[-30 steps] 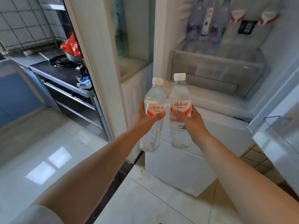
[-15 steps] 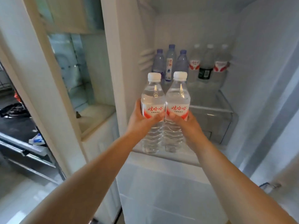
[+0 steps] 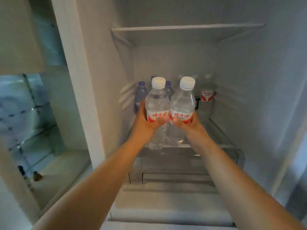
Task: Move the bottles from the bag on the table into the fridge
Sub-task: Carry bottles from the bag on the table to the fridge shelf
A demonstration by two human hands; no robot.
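So the view's swung up and in since a moment ago: both bottles now sit over the fridge shelf (image 3: 221,138). Left hand (image 3: 146,125) wraps the left bottle (image 3: 157,103), right hand (image 3: 191,125) wraps the right bottle (image 3: 182,105), fingers curled round the labels. Just needs setting down by the back row (image 3: 141,95).

1. Two bare forearms reach in from the bottom edge of the head view; no sleeve covers them.
2. The left hand (image 3: 146,125) shows no ring, watch or glove.
3. The right hand (image 3: 191,126) is likewise bare, with its wrist uncovered.
4. Thumbnails look short and plain.
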